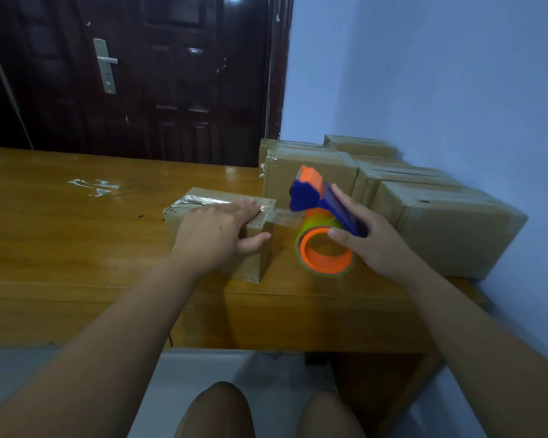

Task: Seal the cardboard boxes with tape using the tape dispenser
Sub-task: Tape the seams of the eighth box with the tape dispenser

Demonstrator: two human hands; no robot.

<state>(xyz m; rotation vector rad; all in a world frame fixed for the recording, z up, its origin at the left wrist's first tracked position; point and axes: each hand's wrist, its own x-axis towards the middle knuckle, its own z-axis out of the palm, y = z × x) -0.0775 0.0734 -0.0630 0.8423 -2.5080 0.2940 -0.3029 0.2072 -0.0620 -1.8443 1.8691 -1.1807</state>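
Blue plastic forms the handle of the tape dispenser (317, 216), and the right hand (374, 245) grips it with fingers curled round. The dispenser is tilted, its orange-and-blue head raised toward the far side and its orange-cored roll low, close to the tabletop (76, 235). The left hand (219, 229) lies flat on top of a small cardboard box (257, 263), fingers straight and pressing the taped seam, thumb against the near face. A short strip of clear tape (285, 216) spans the gap from the right top edge of the box to the dispenser head.

The small box sits near the front edge of the tabletop, with its long side running left to right. Larger cardboard boxes (440, 222) stand in a row along the blue wall (456, 74), just behind the right hand. To the left of the small box, a broad stretch of wood surface runs out of frame, marked by a patch of tape scraps (92, 186). A dark door (159, 90) stands beyond the far edge.
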